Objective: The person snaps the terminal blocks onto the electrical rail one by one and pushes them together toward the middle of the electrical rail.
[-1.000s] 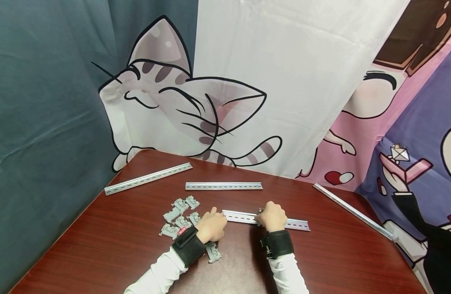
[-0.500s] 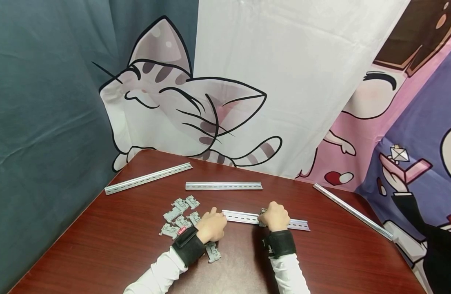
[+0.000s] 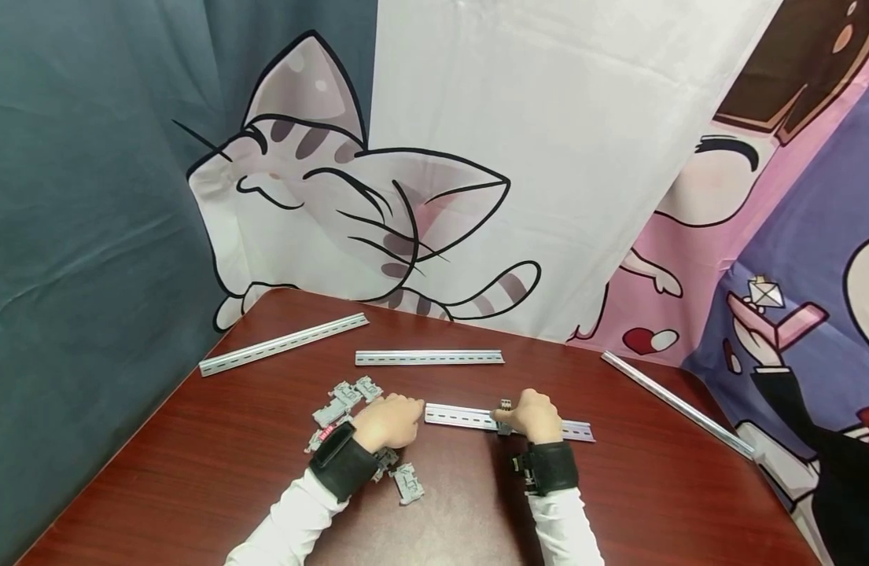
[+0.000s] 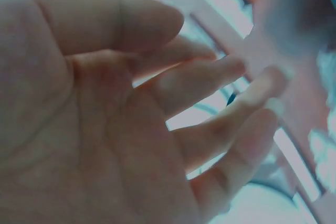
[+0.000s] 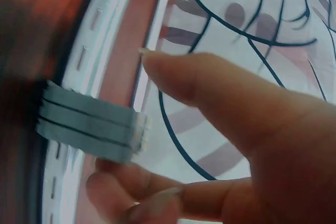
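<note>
Grey clips (image 3: 502,414) on rail (image 3: 462,417) touched by right hand (image 3: 536,415), seemingly unclamped, left hand (image 3: 386,421) fingers apart.

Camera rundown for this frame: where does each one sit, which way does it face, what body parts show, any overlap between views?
Head: worn on the head, looks forward and down at the table; shows both sleeves, wrist straps, left hand and right hand.
Left wrist: at the left wrist, looks along the palm; shows an open, empty hand, background blurred.
Right wrist: at the right wrist, looks past the fingers; shows grey terminal blocks on the slotted rail.
Shared: head and right wrist both show that rail and blocks.
</note>
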